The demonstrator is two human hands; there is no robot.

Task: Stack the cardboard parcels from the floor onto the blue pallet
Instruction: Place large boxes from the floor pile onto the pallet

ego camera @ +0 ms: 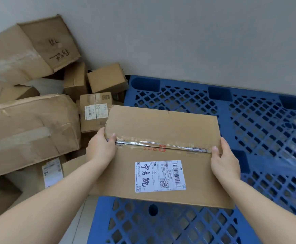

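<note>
Cardboard parcel (163,125), flat and wide, fills the centre of the frame, gripped at its two short ends by a person's bare hands. The left hand (100,148) clasps the left end, thumb pressed on top beside a strip of clear tape (161,144) that crosses the lid; its other fingers curl out of sight under the edge. The right hand (225,161) clasps the right end likewise, thumb on top at the tape's end, fingers wrapped round the side. A white shipping label (160,176) with barcodes and handwriting sits on the near half of the lid. The parcel lies over the left part of a blue lattice pallet (249,120); it may be resting there or held just above. At the left of the frame, more cardboard boxes (29,129) lie heaped against a grey wall (179,32).
</note>
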